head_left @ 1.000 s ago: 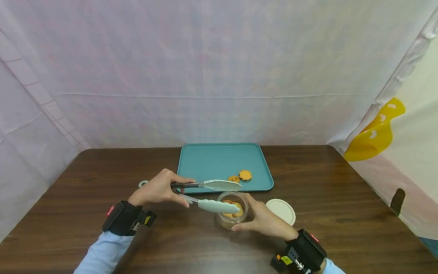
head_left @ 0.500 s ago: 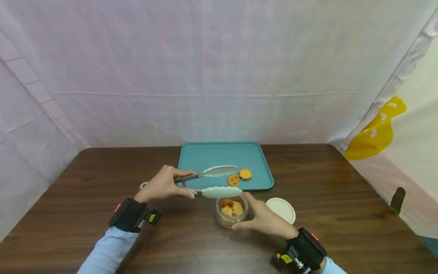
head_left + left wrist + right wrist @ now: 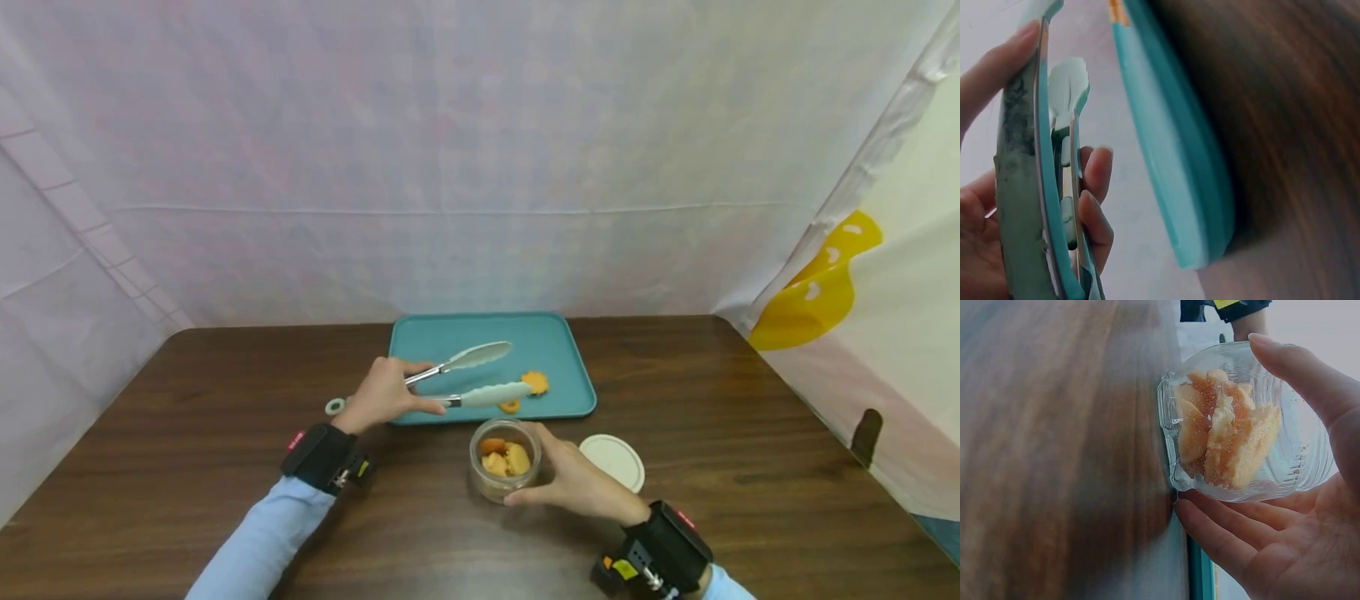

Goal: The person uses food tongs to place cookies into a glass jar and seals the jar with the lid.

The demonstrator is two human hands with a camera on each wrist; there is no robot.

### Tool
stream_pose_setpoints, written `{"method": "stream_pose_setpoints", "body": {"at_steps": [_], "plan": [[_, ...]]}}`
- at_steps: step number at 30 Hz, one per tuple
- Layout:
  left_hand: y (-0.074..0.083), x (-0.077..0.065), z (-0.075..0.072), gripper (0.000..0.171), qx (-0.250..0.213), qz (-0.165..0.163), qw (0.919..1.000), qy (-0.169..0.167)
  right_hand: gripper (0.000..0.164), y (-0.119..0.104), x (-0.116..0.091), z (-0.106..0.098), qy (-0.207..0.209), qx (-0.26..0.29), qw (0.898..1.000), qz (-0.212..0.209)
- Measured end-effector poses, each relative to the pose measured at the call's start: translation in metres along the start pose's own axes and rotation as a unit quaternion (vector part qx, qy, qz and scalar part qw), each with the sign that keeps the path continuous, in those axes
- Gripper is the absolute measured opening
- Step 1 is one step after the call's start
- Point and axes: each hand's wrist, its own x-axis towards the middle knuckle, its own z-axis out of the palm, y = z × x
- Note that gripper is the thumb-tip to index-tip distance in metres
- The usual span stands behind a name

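Observation:
My left hand grips a pair of tongs with pale mint scalloped tips and metal arms. The tongs stand spread, with nothing between their tips, over the teal tray. In the left wrist view, fingers lie along both tong arms. My right hand holds a clear glass jar on the table, thumb on one side and fingers on the other. Several cookies and a darker brown piece lie in the jar. On the tray are a scalloped round cookie and a pretzel-like piece, partly hidden by the tongs.
A round white lid lies on the dark wooden table, just right of my right hand. White cloth hangs behind the table's far edge. A yellow shape shows on the cloth at the right.
The left hand has carried the spread tongs forward, from over the jar's mouth to above the tray. The jar and the right hand have stayed in place.

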Motion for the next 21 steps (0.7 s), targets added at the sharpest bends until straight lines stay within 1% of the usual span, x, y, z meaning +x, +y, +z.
{"method": "stream_pose_setpoints", "body": {"at_steps": [3, 5, 10, 12, 18, 21], "plan": [[0.001, 0.007, 0.007, 0.070, 0.021, -0.011, 0.9997, 0.004, 0.080, 0.000, 0.000, 0.000, -0.002, 0.001, 1.000, 0.007], [0.001, 0.011, 0.012, 0.072, 0.039, -0.012, 0.9992, 0.003, 0.080, 0.000, 0.000, 0.000, -0.004, 0.005, 1.000, 0.013], [0.003, 0.017, 0.020, 0.076, 0.060, -0.026, 0.9978, -0.008, 0.079, -0.002, -0.001, 0.000, -0.008, 0.014, 1.000, 0.019], [0.005, 0.019, 0.022, 0.077, 0.060, -0.035, 0.9975, -0.014, 0.079, -0.003, -0.001, 0.000, -0.011, 0.020, 1.000, 0.017], [0.010, 0.024, 0.027, 0.076, 0.068, -0.041, 0.9968, -0.011, 0.078, -0.005, -0.001, -0.002, -0.010, 0.022, 1.000, 0.006], [0.011, 0.026, 0.029, 0.077, 0.057, -0.054, 0.9967, -0.020, 0.078, -0.005, -0.001, -0.001, -0.008, 0.018, 1.000, 0.003]]}}
